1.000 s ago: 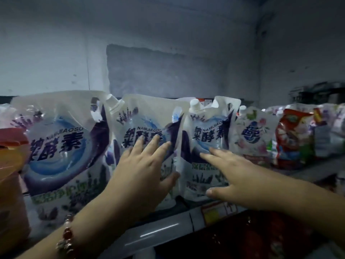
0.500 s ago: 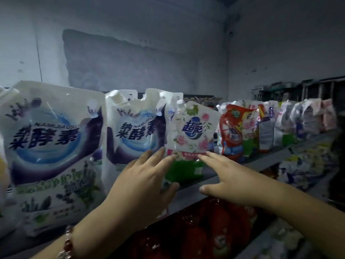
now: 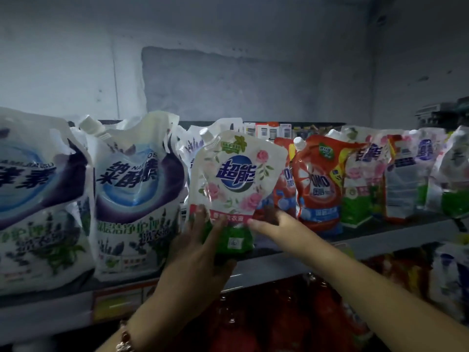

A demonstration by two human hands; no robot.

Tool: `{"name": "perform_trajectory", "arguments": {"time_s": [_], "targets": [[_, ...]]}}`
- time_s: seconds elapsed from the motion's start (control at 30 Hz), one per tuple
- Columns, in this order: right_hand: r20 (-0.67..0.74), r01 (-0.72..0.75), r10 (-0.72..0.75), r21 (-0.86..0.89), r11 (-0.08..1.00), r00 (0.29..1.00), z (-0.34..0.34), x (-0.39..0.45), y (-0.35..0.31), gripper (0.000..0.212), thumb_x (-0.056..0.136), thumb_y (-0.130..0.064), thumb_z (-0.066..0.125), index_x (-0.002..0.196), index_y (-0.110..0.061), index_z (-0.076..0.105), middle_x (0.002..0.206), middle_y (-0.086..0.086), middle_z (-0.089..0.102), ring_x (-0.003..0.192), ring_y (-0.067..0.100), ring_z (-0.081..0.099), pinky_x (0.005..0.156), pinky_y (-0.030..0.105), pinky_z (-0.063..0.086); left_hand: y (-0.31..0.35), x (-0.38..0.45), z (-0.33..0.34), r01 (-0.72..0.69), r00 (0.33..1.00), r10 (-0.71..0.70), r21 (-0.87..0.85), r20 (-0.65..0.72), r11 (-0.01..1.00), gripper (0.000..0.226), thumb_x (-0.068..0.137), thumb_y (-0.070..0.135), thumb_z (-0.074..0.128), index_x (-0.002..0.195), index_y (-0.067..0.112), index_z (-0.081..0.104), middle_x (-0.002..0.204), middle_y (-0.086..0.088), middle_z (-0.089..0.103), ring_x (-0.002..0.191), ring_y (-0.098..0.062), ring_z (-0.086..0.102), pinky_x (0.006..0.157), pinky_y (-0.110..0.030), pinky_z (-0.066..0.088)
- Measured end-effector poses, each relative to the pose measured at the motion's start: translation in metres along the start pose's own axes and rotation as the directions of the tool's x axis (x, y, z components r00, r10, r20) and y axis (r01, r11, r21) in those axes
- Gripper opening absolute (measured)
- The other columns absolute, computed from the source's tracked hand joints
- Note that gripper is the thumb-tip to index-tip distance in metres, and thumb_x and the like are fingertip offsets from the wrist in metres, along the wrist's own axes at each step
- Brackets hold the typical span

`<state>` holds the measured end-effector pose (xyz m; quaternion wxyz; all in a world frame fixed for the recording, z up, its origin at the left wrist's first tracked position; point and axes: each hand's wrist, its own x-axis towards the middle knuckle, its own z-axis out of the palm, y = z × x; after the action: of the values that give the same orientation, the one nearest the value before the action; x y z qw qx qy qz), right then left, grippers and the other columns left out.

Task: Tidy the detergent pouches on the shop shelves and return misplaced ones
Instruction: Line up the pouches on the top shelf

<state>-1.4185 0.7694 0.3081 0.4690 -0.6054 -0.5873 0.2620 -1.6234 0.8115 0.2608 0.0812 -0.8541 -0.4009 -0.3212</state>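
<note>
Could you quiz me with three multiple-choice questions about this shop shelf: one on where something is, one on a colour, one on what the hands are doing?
1. The rose-printed pouch stands where?
A. right of the purple-and-white pouch
B. on the floor
C. on top of the orange pouch

2. The pouch just right of it is mostly:
A. black
B. orange-red
C. yellow

3. The left hand is:
A. hanging idle
B. holding the rose-printed pouch's base
C. gripping a cap

Answers: 1 A, it sits beside that pouch on the shelf; 2 B, the orange pouch shows it; 3 B, thumb and fingers wrap its bottom, while the right hand touches its side.

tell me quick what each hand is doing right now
Left hand: holds the rose pouch at its bottom, thumb under it.
Right hand: fingers behind the pouch's right side; grip cannot be told.
</note>
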Motion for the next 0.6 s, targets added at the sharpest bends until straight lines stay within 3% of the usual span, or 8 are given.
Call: {"name": "perform_trajectory", "arguments": {"time_s": [0.13,0.2,0.27,0.37,0.43,0.47,0.53,0.6], "targets": [[0.052,-0.021,0.005,0.303,0.953,0.999,0.028,0.033,-0.002,0.054,0.077,-0.048,0.075,0.123,-0.027,0.057,0.117,-0.005,0.066,0.106,0.018,0.062,0.097,0.038,0.049,-0.007,-0.005,0.007,-0.011,0.999,0.007,-0.077,-0.053,0.997,0.085,0.086,0.057,0.059,0.152,0.054,0.004,0.165,0.009,-0.013,0.153,-0.019,0.000,0.120,-0.041,0.020],[-0.030,0.013,-0.001,0.424,0.905,1.000,0.039,0.043,-0.002,0.043,0.079,-0.038,0.077,0.117,-0.029,0.059,0.116,-0.004,0.067,0.104,0.019,0.063,0.096,0.040,0.050,-0.007,-0.007,0.002,0.032,0.999,-0.033,-0.123,-0.011,0.992,0.084,0.088,0.057,0.058,0.148,0.061,-0.001,0.159,0.022,-0.023,0.150,-0.008,-0.006,0.121,-0.036,0.017],[-0.135,0.110,-0.047,0.509,0.854,0.990,0.045,0.047,-0.003,0.030,0.080,-0.028,0.079,0.105,-0.031,0.064,0.111,-0.007,0.070,0.104,0.017,0.066,0.097,0.041,0.052,-0.003,-0.008,-0.001,0.061,0.998,-0.064,-0.171,-0.013,0.983,0.084,0.087,0.058,0.056,0.149,0.056,-0.001,0.157,0.026,-0.024,0.148,-0.002,-0.011,0.121,-0.035,0.015],[-0.231,0.229,-0.102,0.628,0.744,0.968,0.038,0.040,-0.013,0.026,0.085,-0.009,0.072,0.106,-0.025,0.068,0.103,-0.007,0.074,0.096,0.014,0.070,0.085,0.032,0.058,0.004,-0.011,-0.003,0.037,0.971,-0.087,-0.219,-0.222,0.975,0.095,0.087,0.049,0.063,0.156,0.042,-0.002,0.165,0.006,-0.018,0.151,-0.010,-0.018,0.120,-0.044,0.011],[-0.265,0.301,-0.168,0.620,0.725,0.949,0.023,0.025,-0.026,0.025,0.087,-0.007,0.068,0.108,-0.021,0.068,0.100,-0.008,0.075,0.091,0.008,0.071,0.076,0.026,0.059,0.014,-0.008,-0.007,0.023,0.931,-0.128,-0.295,-0.341,0.955,0.100,0.082,0.054,0.064,0.156,0.039,-0.002,0.167,-0.002,0.001,0.154,-0.021,0.003,0.118,-0.052,0.023],[-0.273,0.329,-0.198,0.616,0.716,0.941,0.013,0.014,-0.032,0.024,0.088,-0.008,0.067,0.108,-0.021,0.067,0.100,-0.008,0.075,0.091,0.008,0.072,0.076,0.027,0.059,0.026,-0.003,-0.013,0.011,0.933,-0.170,-0.445,-0.318,0.896,0.102,0.079,0.057,0.067,0.155,0.040,0.001,0.165,0.003,0.016,0.151,-0.018,0.020,0.115,-0.048,0.034],[-0.261,0.357,-0.246,0.598,0.717,0.933,-0.009,-0.012,-0.040,0.026,0.089,-0.010,0.067,0.112,-0.021,0.067,0.104,-0.005,0.075,0.097,0.014,0.071,0.084,0.037,0.058,0.054,0.004,-0.025,-0.009,0.957,-0.222,-0.785,-0.186,0.619,0.093,0.077,0.045,0.080,0.150,0.037,0.022,0.141,0.014,0.054,0.128,-0.009,0.055,0.097,-0.033,0.054],[-0.245,0.369,-0.283,0.463,0.806,0.927,-0.033,-0.044,-0.042,0.022,0.090,-0.020,0.068,0.111,-0.025,0.068,0.105,-0.007,0.075,0.099,0.014,0.071,0.089,0.042,0.055,0.073,0.005,-0.026,0.042,0.968,-0.242,-0.917,-0.061,0.397,0.072,0.075,0.028,0.086,0.133,0.031,0.043,0.114,0.013,0.071,0.104,-0.009,0.070,0.077,-0.023,0.058]]}}
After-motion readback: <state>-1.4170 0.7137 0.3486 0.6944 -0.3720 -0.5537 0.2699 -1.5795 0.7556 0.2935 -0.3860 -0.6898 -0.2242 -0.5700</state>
